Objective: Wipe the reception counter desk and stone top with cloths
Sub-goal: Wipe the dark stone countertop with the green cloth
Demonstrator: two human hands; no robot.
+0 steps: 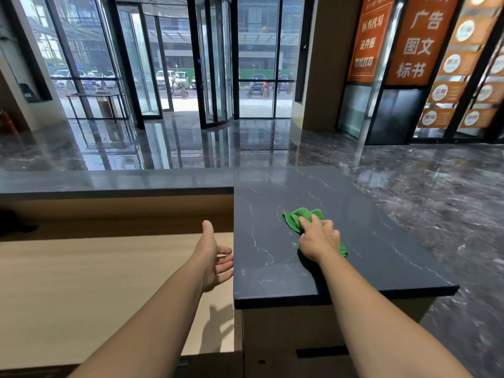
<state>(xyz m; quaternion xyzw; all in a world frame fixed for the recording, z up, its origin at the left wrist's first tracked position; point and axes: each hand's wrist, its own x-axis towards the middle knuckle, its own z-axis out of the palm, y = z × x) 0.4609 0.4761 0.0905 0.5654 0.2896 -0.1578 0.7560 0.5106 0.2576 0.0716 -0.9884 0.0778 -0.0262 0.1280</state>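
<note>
Obscured items: a dark object (15, 222) at the 9 o'clock edge of the frame is cut off and cannot be identified. The green cloth (298, 217) is largely covered by the right hand (319, 240). Only a bunched portion shows at the hand's 11 o'clock, and a small corner shows at its 4 o'clock. The lettering on the orange signs (420, 39) at 1 o'clock is blurred.

Materials: the stone top (368, 241) is a dark, polished slab with thin white veins and a squared edge, lying at 4 o'clock from frame centre. At its 9 o'clock sits the lower desk (81, 282), a pale, matt wood-grain surface. A dark raised ledge (109, 181) runs along the desk's far side. The floor (450, 200) is glossy dark marble. The glass doors (215, 64) stand at 12 o'clock.

Hands: the right hand lies palm down on the cloth in the middle of the stone top, fingers close together and pressing it flat. The left hand (215, 257) hovers at 7 o'clock over the desk, beside the slab's edge, with its fingers spread and nothing in it.
</note>
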